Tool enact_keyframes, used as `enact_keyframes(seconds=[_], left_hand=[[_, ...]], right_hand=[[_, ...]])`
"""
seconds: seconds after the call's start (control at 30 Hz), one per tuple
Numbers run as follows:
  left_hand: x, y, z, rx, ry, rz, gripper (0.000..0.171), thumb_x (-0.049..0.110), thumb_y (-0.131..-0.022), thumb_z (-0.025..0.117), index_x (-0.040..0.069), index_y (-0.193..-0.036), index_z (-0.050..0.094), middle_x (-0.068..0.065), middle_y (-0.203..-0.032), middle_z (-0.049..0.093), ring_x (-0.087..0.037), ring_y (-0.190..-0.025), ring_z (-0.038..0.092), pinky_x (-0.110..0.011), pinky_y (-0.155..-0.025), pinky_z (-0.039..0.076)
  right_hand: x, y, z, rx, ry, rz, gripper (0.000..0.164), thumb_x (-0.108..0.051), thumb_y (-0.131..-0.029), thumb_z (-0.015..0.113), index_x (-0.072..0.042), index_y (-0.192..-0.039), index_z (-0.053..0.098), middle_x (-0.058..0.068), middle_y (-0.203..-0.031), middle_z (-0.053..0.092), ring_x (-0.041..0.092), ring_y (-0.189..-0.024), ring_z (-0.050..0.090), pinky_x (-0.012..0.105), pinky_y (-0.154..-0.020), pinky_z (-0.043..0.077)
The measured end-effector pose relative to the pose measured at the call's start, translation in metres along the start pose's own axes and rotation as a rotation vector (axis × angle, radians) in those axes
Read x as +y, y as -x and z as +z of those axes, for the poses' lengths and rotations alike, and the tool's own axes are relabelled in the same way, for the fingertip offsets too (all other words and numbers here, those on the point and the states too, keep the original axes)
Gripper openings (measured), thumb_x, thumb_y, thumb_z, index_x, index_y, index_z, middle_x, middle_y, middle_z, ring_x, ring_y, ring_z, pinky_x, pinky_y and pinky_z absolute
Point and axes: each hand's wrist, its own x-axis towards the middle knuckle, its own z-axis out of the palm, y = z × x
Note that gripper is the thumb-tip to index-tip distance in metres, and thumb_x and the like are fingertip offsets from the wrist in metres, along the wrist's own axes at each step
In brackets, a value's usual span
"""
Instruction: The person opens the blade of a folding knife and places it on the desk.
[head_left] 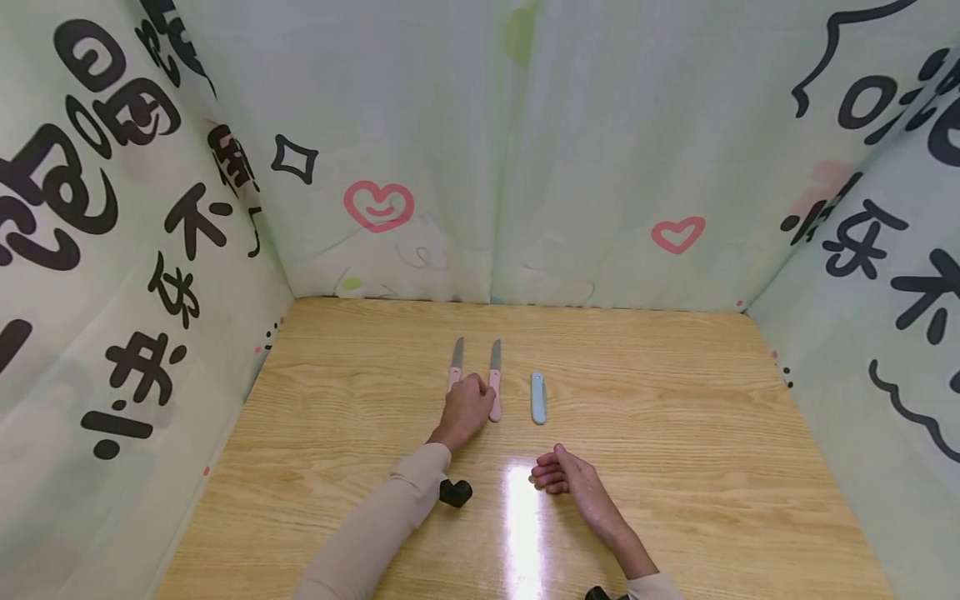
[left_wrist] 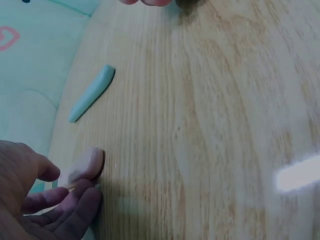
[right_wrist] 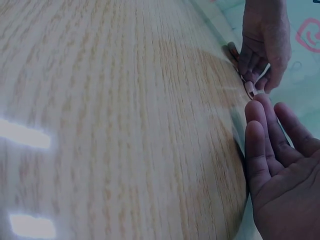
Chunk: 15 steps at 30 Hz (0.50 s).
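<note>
My left hand (head_left: 467, 407) is over the handle of the left pink-handled knife (head_left: 457, 358), covering much of it. Its fingertips come right beside the handle of a second pink-handled knife (head_left: 495, 383). In the left wrist view, that second knife's pink handle (left_wrist: 89, 164) shows just beyond my bent fingers, with the thumb apart from them. Both blades point toward the back wall. A light blue folded knife (head_left: 538, 398) lies to the right of them. Nearer to me, my right hand (head_left: 577, 487) hovers with its fingers extended, holding nothing.
The wooden table (head_left: 675, 400) is bounded by a printed curtain (head_left: 600, 150) at the back and on both sides. A bright light reflection (head_left: 522, 525) shows on the tabletop. A black wrist mount (head_left: 455, 492) sits at my left sleeve.
</note>
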Motion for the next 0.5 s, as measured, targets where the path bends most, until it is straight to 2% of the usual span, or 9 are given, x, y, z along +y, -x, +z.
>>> enact_keyframes(seconds=[0.3,0.43,0.5], left_hand=[[0.001,0.003,-0.003,0.025,-0.017,0.019,0.014,0.015,-0.100,0.058,0.002,-0.095,0.062,-0.003,-0.075,0.059,-0.015,-0.062,0.055,-0.028,-0.056,0.046],[0.007,0.003,-0.005,0.044,-0.025,0.083,0.015,0.015,-0.101,0.058,0.002,-0.097,0.063,-0.001,-0.072,0.057,-0.012,-0.056,0.052,-0.026,-0.052,0.043],[0.010,0.004,-0.007,0.041,-0.051,0.147,0.014,0.015,-0.101,0.060,0.002,-0.099,0.065,0.000,-0.071,0.057,-0.011,-0.056,0.051,-0.025,-0.050,0.041]], right_hand=[[0.000,0.001,-0.001,-0.012,0.007,-0.015,0.059,-0.038,-0.113,0.031,0.015,-0.118,0.058,0.024,-0.108,0.068,0.032,-0.094,0.067,0.033,-0.082,0.055],[0.002,0.002,-0.003,0.065,0.004,-0.072,0.050,-0.031,-0.113,0.037,0.014,-0.114,0.061,0.022,-0.104,0.069,0.030,-0.089,0.068,0.033,-0.079,0.056],[0.002,0.001,-0.003,0.121,0.007,-0.109,0.043,-0.025,-0.112,0.041,0.013,-0.111,0.062,0.021,-0.101,0.070,0.028,-0.087,0.069,0.032,-0.077,0.056]])
